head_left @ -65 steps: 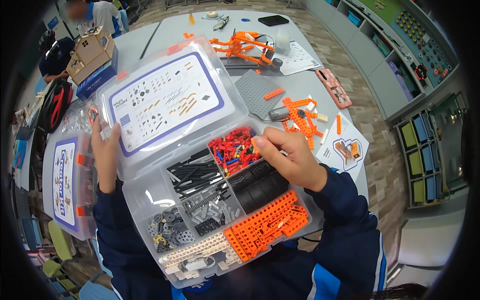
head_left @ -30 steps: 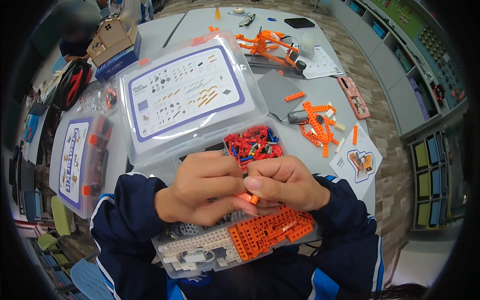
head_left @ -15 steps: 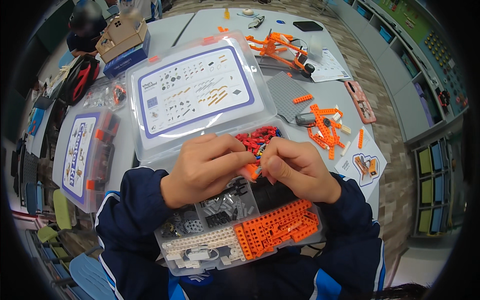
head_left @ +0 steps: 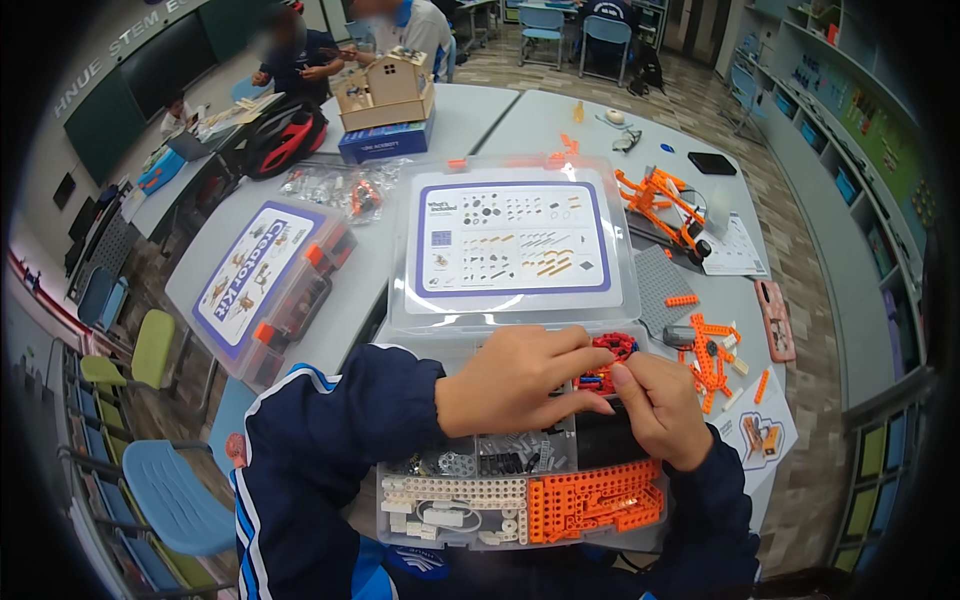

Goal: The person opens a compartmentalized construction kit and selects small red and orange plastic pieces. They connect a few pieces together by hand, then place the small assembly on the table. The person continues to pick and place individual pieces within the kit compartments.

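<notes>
An opened clear parts box (head_left: 392,515) sits right in front of me, its compartments sorted by part. My left hand (head_left: 525,378) hovers over the box with fingers stretched and thumb spread apart; I see nothing between them. Just to its right, my right hand (head_left: 660,408) is closed, thumb against curled fingers, and whatever it may hold is hidden. Between the hands show red connector pieces (head_left: 614,346) in their compartment. Closer to me lie white beams (head_left: 455,490), orange beams (head_left: 590,505) and small grey pieces (head_left: 530,447).
Right of the box are a grey baseplate (head_left: 662,285), an orange beam assembly (head_left: 712,355), a phone in a pink case (head_left: 775,320) and an instruction sheet (head_left: 755,430). Another closed kit box (head_left: 255,285) stands left. Behind are an orange model (head_left: 660,205) and a wooden house (head_left: 388,90).
The view has swung left and up. The orange piece between my fingertips is no longer visible. My left fingers have spread, and my right hand has curled closed.
</notes>
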Tool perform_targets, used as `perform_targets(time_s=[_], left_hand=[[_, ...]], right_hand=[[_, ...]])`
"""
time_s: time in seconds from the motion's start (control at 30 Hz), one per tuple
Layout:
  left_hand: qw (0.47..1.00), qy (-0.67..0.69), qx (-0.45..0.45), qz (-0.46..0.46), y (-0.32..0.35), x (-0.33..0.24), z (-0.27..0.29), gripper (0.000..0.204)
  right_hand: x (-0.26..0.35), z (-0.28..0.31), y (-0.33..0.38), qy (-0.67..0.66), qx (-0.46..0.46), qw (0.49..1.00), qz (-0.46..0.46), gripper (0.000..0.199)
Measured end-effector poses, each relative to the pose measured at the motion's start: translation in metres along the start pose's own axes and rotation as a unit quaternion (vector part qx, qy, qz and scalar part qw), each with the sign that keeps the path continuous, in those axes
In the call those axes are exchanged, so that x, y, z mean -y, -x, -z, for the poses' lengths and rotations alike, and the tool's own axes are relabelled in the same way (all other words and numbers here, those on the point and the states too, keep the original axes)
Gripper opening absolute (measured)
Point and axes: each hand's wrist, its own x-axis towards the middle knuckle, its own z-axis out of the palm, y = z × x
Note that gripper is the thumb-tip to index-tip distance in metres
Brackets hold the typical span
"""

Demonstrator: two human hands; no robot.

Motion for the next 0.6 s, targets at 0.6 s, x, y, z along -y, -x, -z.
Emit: perform_targets(time_s=[0.6], left_hand=[[0.753, 0.53, 0.11, 0.373, -0.027, -0.023, -0.023, 0.042]], right_hand=[[-0.019, -0.004, 0.009, -0.09, -0.068, 0.994, 0.008, 0.023]])
